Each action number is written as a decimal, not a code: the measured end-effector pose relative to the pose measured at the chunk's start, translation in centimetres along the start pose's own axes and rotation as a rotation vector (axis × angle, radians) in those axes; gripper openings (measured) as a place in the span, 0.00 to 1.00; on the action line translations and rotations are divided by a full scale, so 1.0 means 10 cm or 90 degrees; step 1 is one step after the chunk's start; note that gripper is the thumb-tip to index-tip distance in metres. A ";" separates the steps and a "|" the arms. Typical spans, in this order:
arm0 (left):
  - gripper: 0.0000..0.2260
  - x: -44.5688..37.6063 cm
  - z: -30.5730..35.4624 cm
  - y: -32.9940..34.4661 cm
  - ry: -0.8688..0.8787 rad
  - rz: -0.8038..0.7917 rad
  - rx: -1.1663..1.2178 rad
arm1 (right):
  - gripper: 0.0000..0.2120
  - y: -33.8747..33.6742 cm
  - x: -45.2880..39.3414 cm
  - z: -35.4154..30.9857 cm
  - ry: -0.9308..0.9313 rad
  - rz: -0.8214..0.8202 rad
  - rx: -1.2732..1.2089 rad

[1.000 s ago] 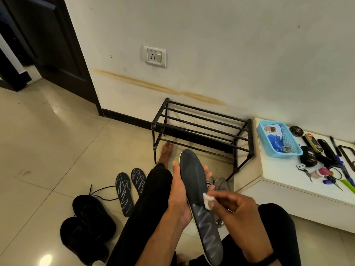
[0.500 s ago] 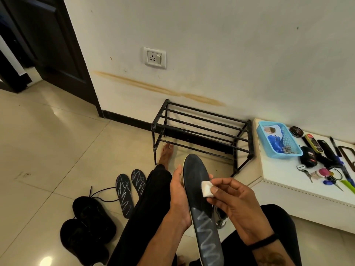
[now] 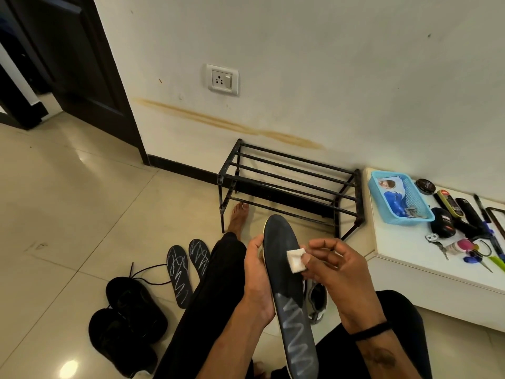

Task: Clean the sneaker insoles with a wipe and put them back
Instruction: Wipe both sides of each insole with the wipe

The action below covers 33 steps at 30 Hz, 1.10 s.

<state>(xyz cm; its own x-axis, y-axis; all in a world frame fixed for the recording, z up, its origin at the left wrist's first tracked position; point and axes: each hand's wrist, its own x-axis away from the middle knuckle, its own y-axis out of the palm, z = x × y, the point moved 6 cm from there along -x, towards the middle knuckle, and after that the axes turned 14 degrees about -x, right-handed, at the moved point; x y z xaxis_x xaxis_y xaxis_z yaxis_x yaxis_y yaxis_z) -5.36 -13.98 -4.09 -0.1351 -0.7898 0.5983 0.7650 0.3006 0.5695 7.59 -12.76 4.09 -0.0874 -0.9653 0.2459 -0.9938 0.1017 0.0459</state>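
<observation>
Your left hand [image 3: 257, 280] grips the dark insole [image 3: 287, 285] by its edge, toe end pointing toward the black rack [image 3: 289, 187]; your right hand [image 3: 336, 272] pinches a folded white wipe [image 3: 295, 259] against its upper half (white zigzag marks show near the heel). Left of that insole, two more insoles [image 3: 179, 274] lie beside black sneakers [image 3: 131, 321].

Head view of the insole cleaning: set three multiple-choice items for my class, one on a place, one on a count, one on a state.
1. Where is the blue basket?
A) on the white ledge
B) on the rack
C) on the floor

2. How many insoles lie on the floor?
A) one
B) two
C) four

3. The chalky scribble on the held insole is
A) all gone
B) partly left
C) untouched

Key: 1 A, the blue basket sits on the white ledge; 2 B, a pair beside the leg; 3 B, the held insole keeps marks only at its near end.
</observation>
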 end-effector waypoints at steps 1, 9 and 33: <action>0.27 0.02 0.01 0.02 -0.001 -0.005 0.006 | 0.12 -0.01 -0.01 -0.04 -0.031 0.012 0.028; 0.31 0.09 0.06 0.06 -0.026 -0.069 0.033 | 0.14 0.33 0.18 -0.12 -0.232 -0.120 0.370; 0.28 0.07 -0.01 0.10 -0.003 -0.068 0.016 | 0.03 0.36 -0.01 0.12 -0.387 -0.030 0.520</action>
<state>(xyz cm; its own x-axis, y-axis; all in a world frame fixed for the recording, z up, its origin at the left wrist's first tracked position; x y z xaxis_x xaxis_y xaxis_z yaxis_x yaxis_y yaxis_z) -4.68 -14.29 -3.14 -0.2182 -0.8157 0.5358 0.7302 0.2277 0.6441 3.94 -12.55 3.04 0.1583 -0.9459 -0.2831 -0.7203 0.0855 -0.6884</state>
